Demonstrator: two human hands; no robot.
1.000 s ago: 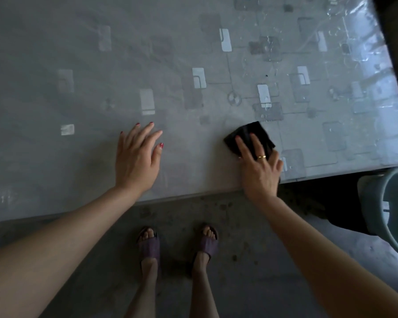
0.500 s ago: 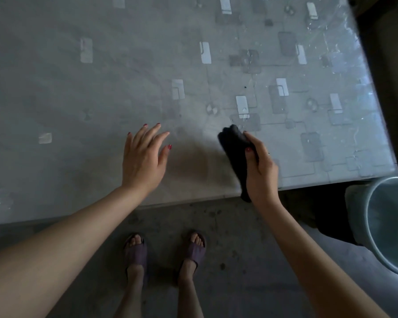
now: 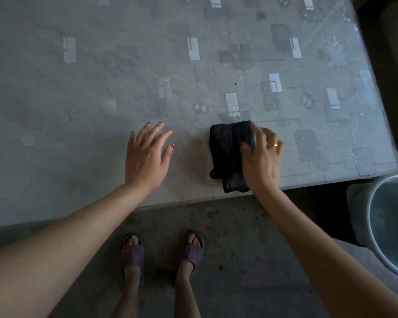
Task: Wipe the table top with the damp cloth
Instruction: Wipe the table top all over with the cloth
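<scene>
Cloth lengthwise toward table edge

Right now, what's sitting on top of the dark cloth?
Only the right hand, fingers spread over the right part of the dark cloth, which lies on the table top near its front edge. The cloth's left part is bare. What's under the palm is hidden.

Left hand flat; right hand fingers spread.

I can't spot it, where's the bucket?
In the head view, the grey bucket stands on the floor at far right, just off the table corner, right of the right hand.
</scene>
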